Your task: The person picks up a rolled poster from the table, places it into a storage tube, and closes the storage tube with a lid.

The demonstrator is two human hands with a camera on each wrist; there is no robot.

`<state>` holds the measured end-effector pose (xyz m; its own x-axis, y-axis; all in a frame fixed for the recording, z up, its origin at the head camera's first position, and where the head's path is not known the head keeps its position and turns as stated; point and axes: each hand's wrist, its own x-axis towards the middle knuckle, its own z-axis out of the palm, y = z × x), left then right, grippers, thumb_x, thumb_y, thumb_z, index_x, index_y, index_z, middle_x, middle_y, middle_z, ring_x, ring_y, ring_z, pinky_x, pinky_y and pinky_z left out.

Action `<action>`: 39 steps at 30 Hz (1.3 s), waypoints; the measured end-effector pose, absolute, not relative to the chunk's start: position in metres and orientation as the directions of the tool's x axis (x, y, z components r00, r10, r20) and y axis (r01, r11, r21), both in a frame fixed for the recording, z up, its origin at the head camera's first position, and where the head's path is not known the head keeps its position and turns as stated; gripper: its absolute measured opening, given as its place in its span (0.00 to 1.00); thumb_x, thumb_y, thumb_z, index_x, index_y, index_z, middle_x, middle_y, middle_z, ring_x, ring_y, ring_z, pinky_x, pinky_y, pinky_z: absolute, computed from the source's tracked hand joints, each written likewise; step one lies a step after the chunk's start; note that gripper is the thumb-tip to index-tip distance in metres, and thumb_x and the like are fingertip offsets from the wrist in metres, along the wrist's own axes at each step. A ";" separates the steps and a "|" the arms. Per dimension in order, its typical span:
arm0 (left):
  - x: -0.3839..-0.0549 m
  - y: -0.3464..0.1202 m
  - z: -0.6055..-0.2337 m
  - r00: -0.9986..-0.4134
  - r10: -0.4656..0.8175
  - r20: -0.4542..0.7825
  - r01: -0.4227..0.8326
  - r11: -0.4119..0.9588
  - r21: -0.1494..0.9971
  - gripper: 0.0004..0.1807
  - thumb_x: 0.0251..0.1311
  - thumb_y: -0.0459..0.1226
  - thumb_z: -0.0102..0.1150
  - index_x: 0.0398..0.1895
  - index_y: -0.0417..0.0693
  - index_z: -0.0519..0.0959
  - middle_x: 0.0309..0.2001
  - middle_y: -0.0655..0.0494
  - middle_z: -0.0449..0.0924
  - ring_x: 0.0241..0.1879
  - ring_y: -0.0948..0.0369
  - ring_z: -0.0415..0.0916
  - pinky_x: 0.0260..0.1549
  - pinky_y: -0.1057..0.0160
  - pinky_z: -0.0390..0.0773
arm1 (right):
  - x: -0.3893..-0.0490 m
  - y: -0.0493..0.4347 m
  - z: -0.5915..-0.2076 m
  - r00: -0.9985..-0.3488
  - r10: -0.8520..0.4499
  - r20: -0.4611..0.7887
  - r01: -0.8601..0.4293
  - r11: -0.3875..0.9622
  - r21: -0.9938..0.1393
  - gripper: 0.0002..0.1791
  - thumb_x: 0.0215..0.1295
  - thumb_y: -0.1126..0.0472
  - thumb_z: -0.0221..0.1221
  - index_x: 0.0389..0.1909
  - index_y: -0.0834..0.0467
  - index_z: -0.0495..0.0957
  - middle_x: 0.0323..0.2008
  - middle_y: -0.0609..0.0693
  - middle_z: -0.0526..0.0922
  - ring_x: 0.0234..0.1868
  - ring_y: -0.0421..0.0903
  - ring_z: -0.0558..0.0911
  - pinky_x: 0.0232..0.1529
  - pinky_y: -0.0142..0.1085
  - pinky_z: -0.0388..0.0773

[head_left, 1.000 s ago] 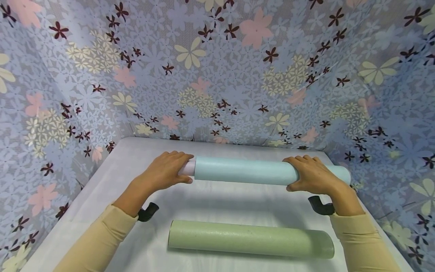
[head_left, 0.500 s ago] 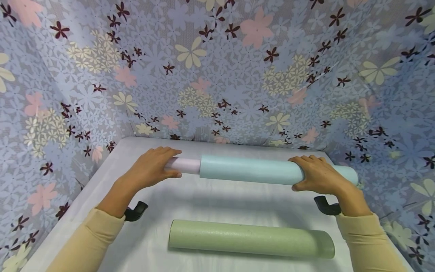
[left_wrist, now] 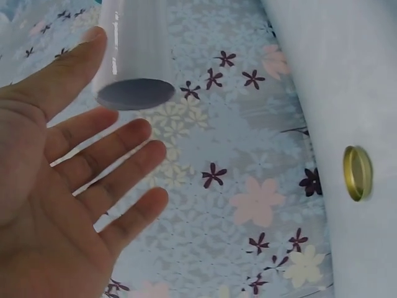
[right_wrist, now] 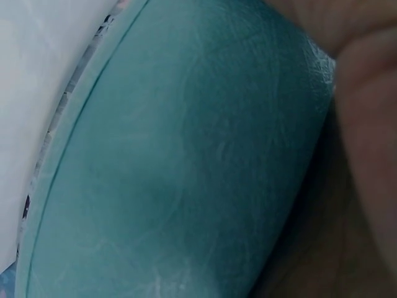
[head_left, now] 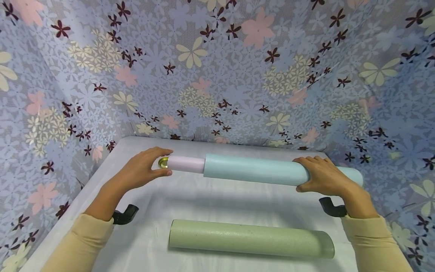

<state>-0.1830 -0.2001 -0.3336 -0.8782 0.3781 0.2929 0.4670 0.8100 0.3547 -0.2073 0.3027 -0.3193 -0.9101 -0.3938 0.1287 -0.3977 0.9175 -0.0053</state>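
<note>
So, the right hand [head_left: 319, 173] has a firm grip on the light blue tube [head_left: 251, 169], fingers over the far side and thumb along the near side, toward the tube's right end. The tube runs pretty much sideways and looks lifted above the white table [head_left: 149, 241], with a soft shadow below it. A narrower pale lilac tube [head_left: 187, 164] pokes out of its left end.

The left hand [head_left: 141, 168] is right at the lilac tube's free end, thumb and fingers spread apart. From the left wrist you can see the tube is hollow, and the thumb tip is right by its side, though I honestly can't tell if it's touching. The other fingers are stretched out past the opening and aren't wrapped around anything.

There's also a small gold ring [left_wrist: 353, 177] on the white surface; from the head camera it shows between the left thumb and fingers, just past the tube's end. Closer to the person, a pale green tube [head_left: 251, 238] lies sideways on the table. Flowery fabric [head_left: 217, 75] hangs behind everything.
</note>
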 end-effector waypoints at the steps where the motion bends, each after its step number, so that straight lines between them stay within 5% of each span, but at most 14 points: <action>1: -0.183 -0.201 -0.335 -0.878 0.377 0.295 0.470 0.798 0.377 0.34 0.55 0.49 0.63 0.65 0.51 0.68 0.61 0.49 0.72 0.59 0.46 0.71 0.54 0.41 0.70 | -0.207 0.303 -0.319 -0.911 -0.393 0.127 -0.397 0.918 -0.006 0.45 0.40 0.42 0.72 0.61 0.54 0.69 0.53 0.60 0.78 0.52 0.62 0.75 0.48 0.61 0.63; 14: -0.183 -0.213 -0.355 -0.878 0.325 0.352 0.479 0.583 0.656 0.29 0.59 0.43 0.61 0.65 0.55 0.68 0.60 0.48 0.74 0.60 0.44 0.70 0.53 0.40 0.72 | -0.203 0.306 -0.317 -0.907 -0.402 0.127 -0.409 0.912 -0.026 0.44 0.40 0.41 0.72 0.61 0.52 0.69 0.53 0.58 0.78 0.52 0.60 0.75 0.46 0.58 0.65; 24: -0.185 -0.211 -0.367 -0.866 0.313 0.391 0.500 0.487 0.717 0.27 0.60 0.40 0.61 0.64 0.52 0.69 0.56 0.48 0.77 0.56 0.48 0.75 0.50 0.44 0.76 | -0.201 0.306 -0.318 -0.897 -0.419 0.139 -0.425 0.905 -0.018 0.44 0.40 0.41 0.72 0.60 0.51 0.69 0.52 0.56 0.78 0.51 0.58 0.75 0.45 0.57 0.66; 33: -0.186 -0.209 -0.371 -0.868 0.291 0.403 0.496 0.453 0.741 0.25 0.60 0.40 0.61 0.62 0.52 0.71 0.56 0.48 0.77 0.54 0.49 0.76 0.44 0.64 0.79 | -0.201 0.303 -0.318 -0.898 -0.418 0.140 -0.424 0.905 -0.016 0.44 0.39 0.42 0.72 0.60 0.53 0.70 0.52 0.57 0.78 0.51 0.59 0.75 0.46 0.59 0.65; 39: -0.186 -0.205 -0.374 -0.872 0.273 0.407 0.489 0.429 0.760 0.24 0.60 0.40 0.61 0.61 0.50 0.72 0.53 0.49 0.79 0.55 0.50 0.76 0.42 0.67 0.80 | -0.202 0.301 -0.319 -0.892 -0.428 0.148 -0.434 0.901 -0.010 0.44 0.39 0.42 0.73 0.59 0.53 0.70 0.52 0.57 0.79 0.51 0.59 0.75 0.47 0.60 0.65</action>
